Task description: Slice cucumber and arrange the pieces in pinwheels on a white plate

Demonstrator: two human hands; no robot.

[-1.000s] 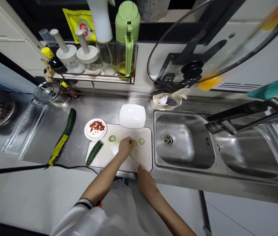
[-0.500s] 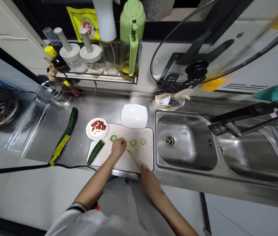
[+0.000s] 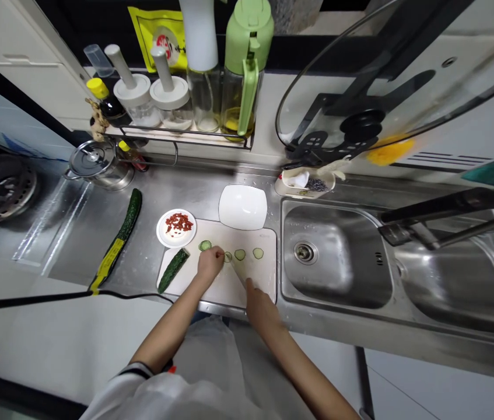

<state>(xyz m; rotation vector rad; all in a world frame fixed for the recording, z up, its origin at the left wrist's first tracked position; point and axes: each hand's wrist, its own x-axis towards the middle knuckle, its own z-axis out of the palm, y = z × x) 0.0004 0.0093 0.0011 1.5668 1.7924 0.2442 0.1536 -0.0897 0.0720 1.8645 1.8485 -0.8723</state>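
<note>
- My left hand [image 3: 210,261] rests on the cutting board [image 3: 185,284] with the fingers drawn narrow. The fingertips close on one cucumber slice [image 3: 228,256], probably to keep it flat and in place. I cannot tell whether the slice is pinched or only pressed down.
- My right hand [image 3: 260,303] is closed around the knife [image 3: 240,274] at the near edge of the board. The pale blade angles up and left toward the held slice. It is hard to tell from the white board.
- Three more slices [image 3: 240,254] lie flat on the board, well apart and roughly in a row with the held one, so none overlaps.
- The cut cucumber piece [image 3: 173,270] lies at the left corner of the board, out of the blade's way.
- A whole cucumber [image 3: 125,226] with a yellow label lies on the tabletop [image 3: 80,233], left of the board.
- A small plate [image 3: 164,236] of red bits touches the far left corner of the board. A white square dish [image 3: 242,207] sits at the far edge, within easy reach.
- The tabletop is stainless steel and looks wet. A sink [image 3: 334,262] adjoins the board on the right.
- A bottle rack [image 3: 177,105] stands along the back wall, and a glass lid [image 3: 382,76] hangs above the sink.
</note>
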